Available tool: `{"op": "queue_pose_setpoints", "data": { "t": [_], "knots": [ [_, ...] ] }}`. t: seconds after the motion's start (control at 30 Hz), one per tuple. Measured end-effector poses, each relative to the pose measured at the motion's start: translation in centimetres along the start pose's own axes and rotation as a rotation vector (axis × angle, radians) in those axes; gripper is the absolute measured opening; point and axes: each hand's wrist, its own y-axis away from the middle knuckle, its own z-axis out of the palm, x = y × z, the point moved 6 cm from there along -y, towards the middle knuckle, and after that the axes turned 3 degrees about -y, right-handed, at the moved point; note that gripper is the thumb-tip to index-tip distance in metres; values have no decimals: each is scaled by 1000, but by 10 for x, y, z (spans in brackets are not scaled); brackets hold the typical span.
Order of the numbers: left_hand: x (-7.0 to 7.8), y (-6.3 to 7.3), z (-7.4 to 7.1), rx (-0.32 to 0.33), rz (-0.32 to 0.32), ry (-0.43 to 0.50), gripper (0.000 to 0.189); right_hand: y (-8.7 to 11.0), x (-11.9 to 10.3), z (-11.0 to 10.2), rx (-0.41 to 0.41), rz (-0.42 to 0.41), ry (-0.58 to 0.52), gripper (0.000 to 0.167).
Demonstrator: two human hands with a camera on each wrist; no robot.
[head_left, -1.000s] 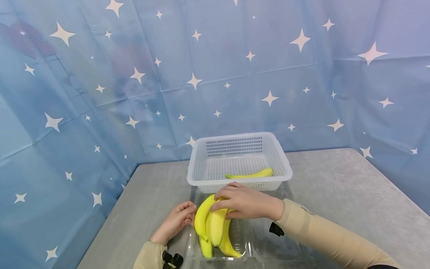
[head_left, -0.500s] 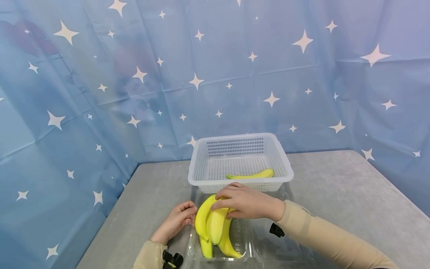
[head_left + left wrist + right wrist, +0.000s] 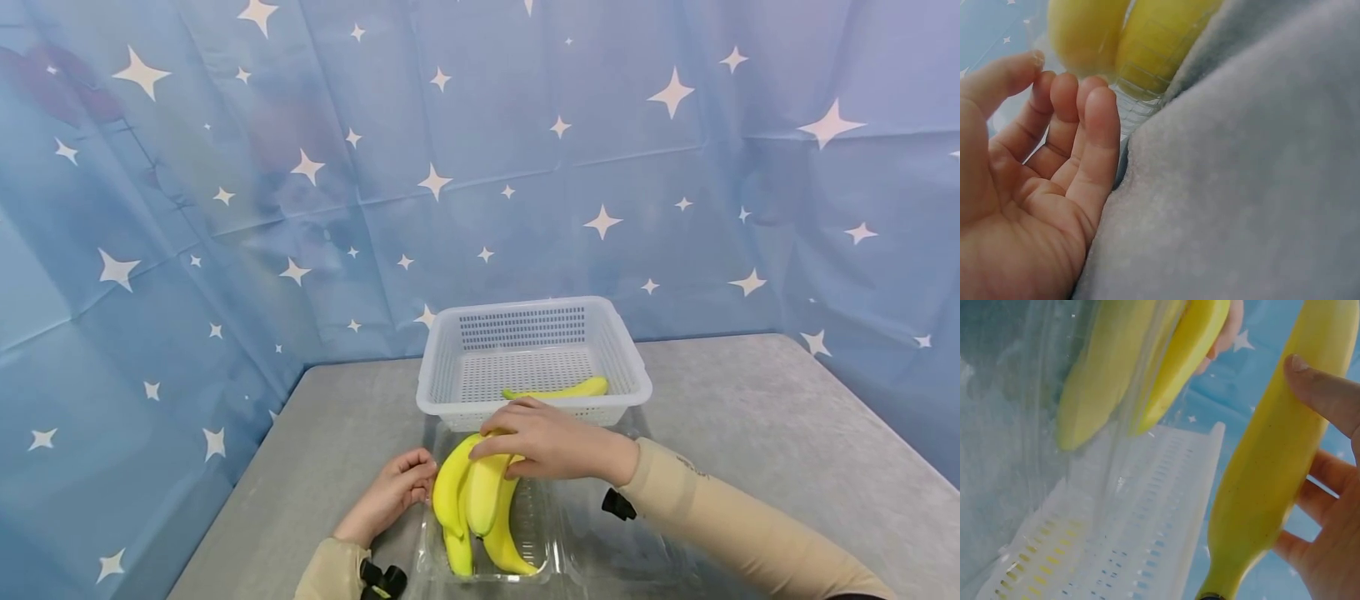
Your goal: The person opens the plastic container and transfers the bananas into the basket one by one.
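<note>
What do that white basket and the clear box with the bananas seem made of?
White basket: probably satin plastic, slightly translucent, with regular slots. Clear box: likely thin, glossy plastic; its ribbed surface catches highlights, and bananas show through.

Desk (image 3: pixel 712 400): grey, mottled, spread before me
Far side: white perforated basket (image 3: pixel 450 407)
Nearer me: clear plastic container (image 3: pixel 534 521), just before the basket

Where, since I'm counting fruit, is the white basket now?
In the head view, the white basket stands toward the back of the table, midway across, just beyond the right hand and the clear tray.
</note>
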Motion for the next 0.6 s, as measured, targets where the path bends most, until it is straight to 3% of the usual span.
{"op": "queue_pose_setpoints", "data": {
  "t": [0.6],
  "knots": [
    [-1,0,0,-3,0,4,15,-5,7,-15,37,21,35,54]
  ]
}}
